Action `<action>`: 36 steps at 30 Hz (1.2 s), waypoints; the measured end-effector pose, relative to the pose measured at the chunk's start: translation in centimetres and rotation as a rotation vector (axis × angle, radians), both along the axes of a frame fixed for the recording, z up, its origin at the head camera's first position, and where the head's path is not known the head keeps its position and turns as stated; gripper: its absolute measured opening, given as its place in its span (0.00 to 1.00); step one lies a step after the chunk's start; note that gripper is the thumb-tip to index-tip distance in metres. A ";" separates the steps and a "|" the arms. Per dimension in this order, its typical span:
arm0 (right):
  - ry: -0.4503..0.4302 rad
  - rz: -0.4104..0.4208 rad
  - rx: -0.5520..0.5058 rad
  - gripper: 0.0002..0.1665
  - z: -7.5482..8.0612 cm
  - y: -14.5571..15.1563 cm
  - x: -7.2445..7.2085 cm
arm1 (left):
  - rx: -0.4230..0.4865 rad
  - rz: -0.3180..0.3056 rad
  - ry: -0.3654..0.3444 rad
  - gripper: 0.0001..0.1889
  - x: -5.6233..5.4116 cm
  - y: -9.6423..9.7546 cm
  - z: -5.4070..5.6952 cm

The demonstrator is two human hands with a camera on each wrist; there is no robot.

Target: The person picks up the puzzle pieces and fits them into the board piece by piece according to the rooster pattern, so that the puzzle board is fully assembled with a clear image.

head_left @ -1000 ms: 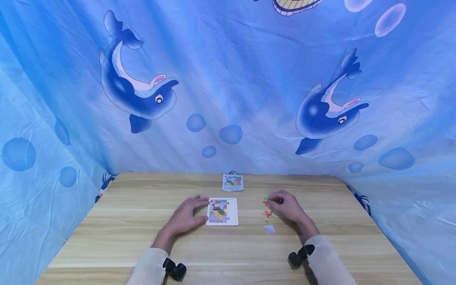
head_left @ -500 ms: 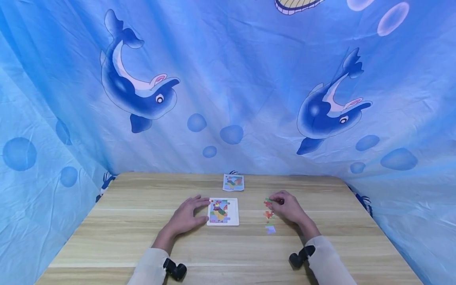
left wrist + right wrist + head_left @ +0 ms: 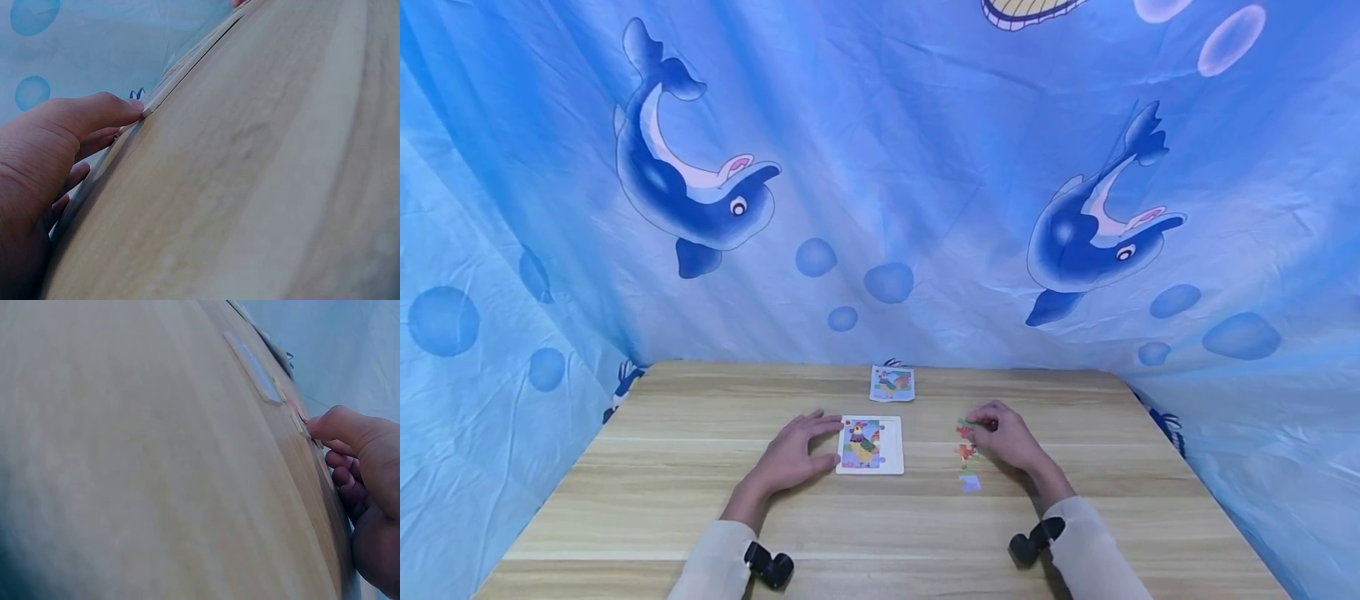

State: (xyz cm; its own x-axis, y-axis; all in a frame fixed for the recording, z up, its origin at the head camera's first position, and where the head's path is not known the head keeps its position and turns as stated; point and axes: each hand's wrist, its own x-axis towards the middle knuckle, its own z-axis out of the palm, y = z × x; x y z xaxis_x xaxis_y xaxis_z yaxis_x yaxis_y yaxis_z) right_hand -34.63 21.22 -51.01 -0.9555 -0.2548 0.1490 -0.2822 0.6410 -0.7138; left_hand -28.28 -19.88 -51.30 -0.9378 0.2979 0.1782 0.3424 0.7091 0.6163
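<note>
A shallow white puzzle tray [image 3: 892, 447] lies mid-table, its left part filled with a rooster picture and its right part bare white. My left hand [image 3: 792, 454] rests beside it, thumb and index finger spread along its left edge. In the left wrist view the thumb touches the tray's corner. Over to the right, my right hand [image 3: 1009, 437] has curled fingers and pinches a red-and-green puzzle piece [image 3: 964, 428] on the table. Nearer me lie an orange-red puzzle piece [image 3: 965, 452] and a lilac puzzle piece [image 3: 970, 483]. The right wrist view shows the lilac piece [image 3: 255, 367] edge-on.
Behind the tray lies a picture card [image 3: 892, 383] with the same rooster. The wooden table [image 3: 880, 533] ends at a blue dolphin-printed curtain [image 3: 910, 200]. Each sleeve carries a black wrist camera [image 3: 769, 567].
The head view has shifted very slightly. Both hands keep the same places, left at the tray and right at the red-and-green puzzle piece.
</note>
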 end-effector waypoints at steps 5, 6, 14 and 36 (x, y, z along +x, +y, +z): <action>-0.015 -0.002 -0.029 0.13 0.3 -0.1 0.1 | -0.010 0.001 0.003 0.29 -0.1 0.0 -0.1; -0.019 0.002 -0.037 0.13 0.4 -0.2 0.1 | -0.010 0.000 0.006 0.29 -0.1 0.0 -0.1; 0.020 0.066 -0.032 0.16 1.4 -1.9 -0.2 | -0.007 -0.002 0.002 0.29 -0.1 0.0 0.1; -0.035 0.195 -0.013 0.18 2.1 -8.0 -1.1 | -0.006 0.000 -0.006 0.29 0.0 -0.1 0.0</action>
State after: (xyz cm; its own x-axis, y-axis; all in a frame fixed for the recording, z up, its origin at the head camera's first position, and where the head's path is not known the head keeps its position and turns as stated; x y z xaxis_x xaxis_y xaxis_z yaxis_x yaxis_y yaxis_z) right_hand -35.73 13.26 -48.93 -0.8930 -0.4335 0.1209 -0.3747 0.5674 -0.7333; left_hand -28.30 -19.97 -51.25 -0.9387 0.2993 0.1711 0.3391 0.7124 0.6144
